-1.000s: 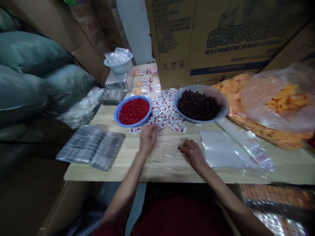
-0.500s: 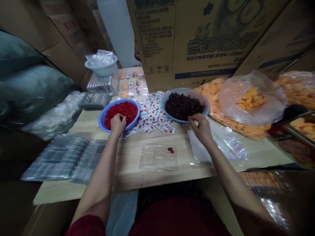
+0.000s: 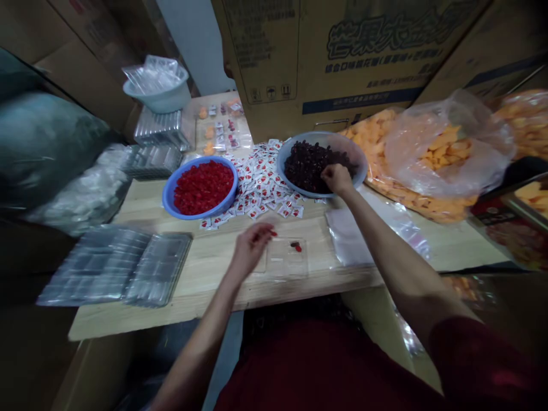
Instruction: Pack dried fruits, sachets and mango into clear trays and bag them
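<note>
My left hand point(image 3: 249, 246) hovers over the left side of a clear plastic compartment tray point(image 3: 286, 260) on the wooden table, fingers pinched on a small red candy. One red and one dark piece lie in a tray compartment point(image 3: 296, 246). My right hand point(image 3: 337, 177) reaches into the grey bowl of dark dried fruit point(image 3: 319, 164), fingers curled among the pieces. A blue bowl of red candies point(image 3: 200, 187) stands left of a heap of small red-and-white sachets point(image 3: 262, 189).
Stacks of clear trays point(image 3: 120, 266) lie at the left. Flat clear bags point(image 3: 351, 235) rest to the right of the tray. Bags of orange dried fruit point(image 3: 432, 160) and big cardboard boxes point(image 3: 338, 51) stand behind. A white bowl of plastic point(image 3: 157, 85) sits far left.
My left hand left the blue bowl and came back to the clear tray with a red piece. My right hand moved from the table edge into the dark-fruit bowl.
</note>
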Action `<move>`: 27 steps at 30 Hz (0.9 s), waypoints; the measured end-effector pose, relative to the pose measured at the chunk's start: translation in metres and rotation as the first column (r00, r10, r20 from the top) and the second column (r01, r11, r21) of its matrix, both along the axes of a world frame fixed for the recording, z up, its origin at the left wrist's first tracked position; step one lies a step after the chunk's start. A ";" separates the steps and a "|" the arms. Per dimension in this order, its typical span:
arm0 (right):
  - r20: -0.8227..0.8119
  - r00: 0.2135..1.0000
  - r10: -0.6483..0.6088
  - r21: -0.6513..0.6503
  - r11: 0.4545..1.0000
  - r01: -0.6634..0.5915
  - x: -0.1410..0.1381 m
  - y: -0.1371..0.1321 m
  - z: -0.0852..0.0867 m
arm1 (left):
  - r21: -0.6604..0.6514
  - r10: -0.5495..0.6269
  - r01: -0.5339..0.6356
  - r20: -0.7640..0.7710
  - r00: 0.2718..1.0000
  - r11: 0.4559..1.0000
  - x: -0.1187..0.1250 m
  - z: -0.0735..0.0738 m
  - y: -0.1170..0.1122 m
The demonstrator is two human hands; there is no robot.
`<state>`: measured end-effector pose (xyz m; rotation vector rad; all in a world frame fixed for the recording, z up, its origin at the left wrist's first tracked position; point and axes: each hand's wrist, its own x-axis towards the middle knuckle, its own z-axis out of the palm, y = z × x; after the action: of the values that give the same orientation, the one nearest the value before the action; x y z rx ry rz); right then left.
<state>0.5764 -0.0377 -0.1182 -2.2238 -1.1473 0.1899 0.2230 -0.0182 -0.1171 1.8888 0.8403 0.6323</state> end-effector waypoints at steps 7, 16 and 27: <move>-0.253 0.945 0.208 0.454 0.888 -0.073 -0.063 -0.088 0.020 | 0.232 -0.175 0.218 -0.194 0.965 0.948 0.021 -0.036 -0.081; -0.218 0.838 0.500 0.319 0.848 -0.423 -0.189 -0.143 -0.044 | 0.425 0.110 -0.070 -0.070 0.992 0.902 -0.006 -0.013 -0.038; -0.094 0.896 0.434 0.304 0.869 -0.390 -0.174 -0.151 -0.048 | 0.478 0.520 -0.494 0.088 0.849 0.726 -0.051 0.023 0.071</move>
<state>0.4026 -0.1886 -0.1662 -1.6649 -1.4528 0.3533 0.1717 0.0527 -0.0938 2.1268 1.3587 1.2361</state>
